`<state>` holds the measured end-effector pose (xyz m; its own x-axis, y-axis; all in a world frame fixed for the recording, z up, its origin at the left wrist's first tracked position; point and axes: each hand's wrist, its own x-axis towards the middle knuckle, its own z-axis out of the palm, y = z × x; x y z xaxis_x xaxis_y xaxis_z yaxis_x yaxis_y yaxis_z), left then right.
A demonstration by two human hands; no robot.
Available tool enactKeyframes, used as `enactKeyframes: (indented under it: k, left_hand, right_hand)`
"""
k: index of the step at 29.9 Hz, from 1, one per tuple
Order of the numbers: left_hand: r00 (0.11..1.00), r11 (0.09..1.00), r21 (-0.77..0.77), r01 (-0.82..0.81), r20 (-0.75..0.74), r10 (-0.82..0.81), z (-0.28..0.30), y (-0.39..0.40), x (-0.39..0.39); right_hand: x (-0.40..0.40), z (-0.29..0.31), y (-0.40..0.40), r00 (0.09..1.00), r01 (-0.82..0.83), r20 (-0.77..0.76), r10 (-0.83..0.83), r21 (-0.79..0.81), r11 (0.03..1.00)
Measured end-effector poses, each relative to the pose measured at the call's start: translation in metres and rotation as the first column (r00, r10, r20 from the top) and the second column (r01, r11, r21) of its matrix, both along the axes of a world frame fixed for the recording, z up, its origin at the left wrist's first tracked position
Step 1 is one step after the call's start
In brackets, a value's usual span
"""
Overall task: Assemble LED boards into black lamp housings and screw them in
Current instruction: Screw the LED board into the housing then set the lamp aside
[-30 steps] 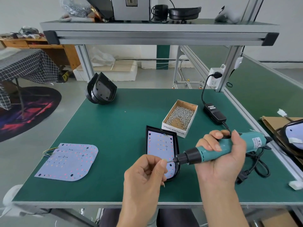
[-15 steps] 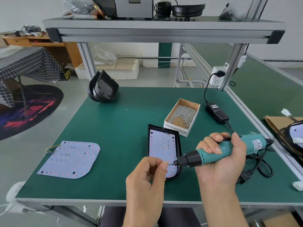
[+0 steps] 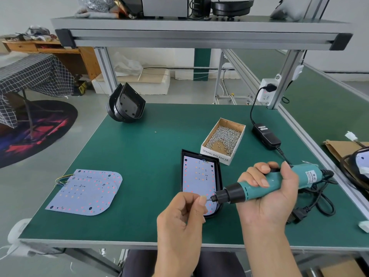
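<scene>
A black lamp housing (image 3: 219,172) lies flat on the green bench with a white LED board (image 3: 197,176) seated inside it. My right hand (image 3: 267,194) grips a teal electric screwdriver (image 3: 265,184), held nearly level with its tip pointing left over the housing's near end. My left hand (image 3: 183,212) pinches a small screw (image 3: 207,200) right at the bit. A stack of loose LED boards (image 3: 85,191) with wires lies at the left. Empty black housings (image 3: 125,103) stand at the bench's far left corner.
A cardboard box of screws (image 3: 224,139) sits just behind the housing. A black power adapter (image 3: 266,135) and the coiled cord (image 3: 317,202) lie on the right. An overhead shelf (image 3: 199,35) on aluminium posts spans the bench. Another bench with a brown carton (image 3: 343,148) stands at the right.
The view has shifted slightly. My two hands stay together, the left keeping the screw at the screwdriver's bit; the housing and board have not moved.
</scene>
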<state>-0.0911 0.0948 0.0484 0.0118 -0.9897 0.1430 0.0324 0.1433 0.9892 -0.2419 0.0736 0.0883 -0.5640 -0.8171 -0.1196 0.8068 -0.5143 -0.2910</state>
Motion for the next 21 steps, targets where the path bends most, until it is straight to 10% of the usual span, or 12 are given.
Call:
enactKeyframes:
  k: [10,15,21]
  left_hand:
    - [0.995,0.999,-0.006,-0.036,0.092,0.037,-0.008,-0.018,0.005]
    - [0.896,0.971,-0.059,-0.230,0.377,0.235,-0.002,-0.044,0.019]
    - [0.706,0.967,0.253,-0.041,0.692,-0.152,0.006,-0.097,0.008]
  right_hand:
    - [-0.002,-0.001,-0.028,0.998,0.026,-0.058,-0.026,-0.014,1.000]
    - [-0.011,0.001,-0.062,0.982,0.098,-0.159,-0.098,-0.006,0.995]
    - [-0.001,-0.004,-0.097,0.953,0.137,-0.282,-0.113,0.066,0.988]
